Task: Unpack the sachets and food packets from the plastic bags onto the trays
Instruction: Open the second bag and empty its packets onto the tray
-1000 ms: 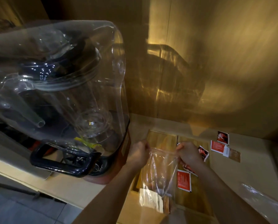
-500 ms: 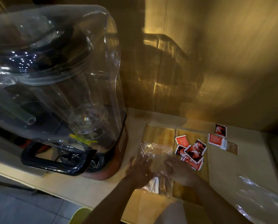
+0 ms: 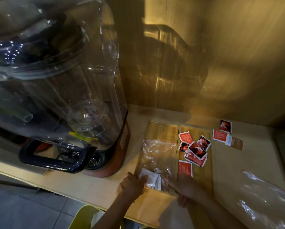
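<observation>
A clear zip bag with a red seal strip lies flat on the left wooden tray. White packets sit inside its near end. My left hand grips the bag's near left corner, and my right hand grips its near right corner. On the right wooden tray lies a heap of several red sachets, with one more red sachet nearer to me.
A large blender under a clear cover stands at the left on the counter. Two red sachets and a brown packet lie right of the trays. Another clear plastic bag lies at the right. A wall closes the back.
The bag was held upright by its top a second ago. It now lies flat on the left tray, and both hands have moved down to its near end.
</observation>
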A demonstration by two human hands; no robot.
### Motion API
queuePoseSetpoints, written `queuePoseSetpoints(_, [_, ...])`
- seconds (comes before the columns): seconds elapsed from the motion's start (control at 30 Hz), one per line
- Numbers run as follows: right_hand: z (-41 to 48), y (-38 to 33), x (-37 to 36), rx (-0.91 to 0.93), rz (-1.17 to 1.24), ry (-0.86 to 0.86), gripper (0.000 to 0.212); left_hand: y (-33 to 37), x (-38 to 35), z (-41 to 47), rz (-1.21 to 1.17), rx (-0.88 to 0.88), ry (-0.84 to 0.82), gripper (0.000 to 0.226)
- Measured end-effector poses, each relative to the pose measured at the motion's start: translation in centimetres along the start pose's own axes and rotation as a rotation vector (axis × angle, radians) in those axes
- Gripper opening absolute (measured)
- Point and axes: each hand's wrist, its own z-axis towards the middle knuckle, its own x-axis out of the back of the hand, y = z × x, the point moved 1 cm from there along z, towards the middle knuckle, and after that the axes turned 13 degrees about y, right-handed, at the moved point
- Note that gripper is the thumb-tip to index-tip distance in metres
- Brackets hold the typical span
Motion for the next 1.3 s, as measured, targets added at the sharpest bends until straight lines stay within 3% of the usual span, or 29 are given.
queuePoseSetpoints(0.03, [-0.1, 0.0, -0.2, -0.075, 0.061, -0.037, 0.06, 0.0, -0.1, 0.0, -0.124, 0.059, 0.049, 0.057])
queuePoseSetpoints(0.1, [-0.4, 0.1, -0.2, -0.172, 0.184, -0.064, 0.045, 0.5, 0.1, -0.3, -0.387, 0.097, -0.029, 0.033])
queuePoseSetpoints(0.17, [-0.5, 0.3, 0.0, -0.209, 0.336, -0.057, 0.03, 0.7, 0.5, -1.0, -0.558, 0.145, -0.073, 0.026])
queuePoseSetpoints(0.37, [-1.3, -0.5, 0.2, -0.222, 0.701, -0.003, 0.01, 1.3, 1.0, -1.3, -0.705, 0.273, -0.14, 0.02])
queuePoseSetpoints(0.5, [-1.1, -1.3, 0.8, -0.172, 0.705, 0.08, 0.012, 2.6, 1.5, -1.4, -0.751, 0.267, -0.095, 0.021])
queuePoseSetpoints(0.77, [-0.9, -3.2, 3.4, 0.01, 0.894, 0.133, 0.02, 5.4, 4.6, -0.7, -0.735, -0.023, 0.062, 0.018])
queuePoseSetpoints(0.9, [-1.1, -2.0, 2.1, -0.09, 0.822, 0.017, 0.025, 4.4, 4.3, -0.5, -0.551, 0.039, -0.039, 0.014])
queuePoseSetpoints(1.0, [-1.6, -1.0, 0.4, -0.218, 0.788, -0.066, 0.011, 2.4, 3.5, -0.2, -0.423, 0.116, -0.132, 0.006])
queuePoseSetpoints(1.17, [-1.2, -1.1, -0.5, -0.394, 0.758, -0.133, 0.035, 2.5, 2.8, 0.2, -0.577, 0.212, -0.232, 0.028])
queuePoseSetpoints(1.3, [0.0, -1.7, -0.4, -0.396, 0.812, -0.114, 0.022, 4.4, 2.5, 0.5, -0.592, 0.154, -0.146, 0.026])
